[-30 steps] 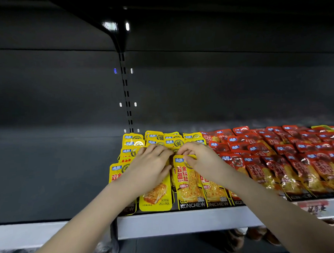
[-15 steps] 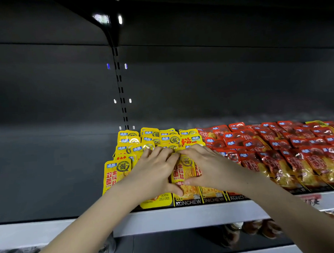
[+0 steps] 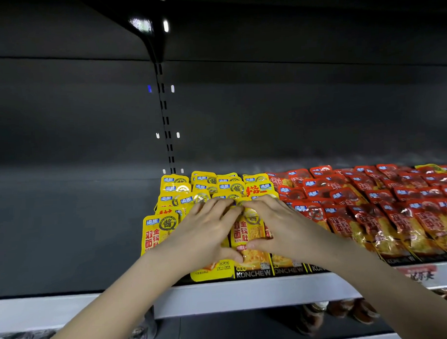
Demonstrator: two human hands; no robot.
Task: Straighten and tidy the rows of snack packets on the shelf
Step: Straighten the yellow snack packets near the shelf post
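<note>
Both left hand and right hand lie flat, outstretched, pressing the yellow packets.

The left hand and right hand have been brought together, fingertips meeting; a yellow packet is now framed between them.

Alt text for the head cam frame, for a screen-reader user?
A person's left hand and right hand rest on yellow snack packets at the shelf front, framing one packet between them. Red packets fill the shelf to their right.
</note>
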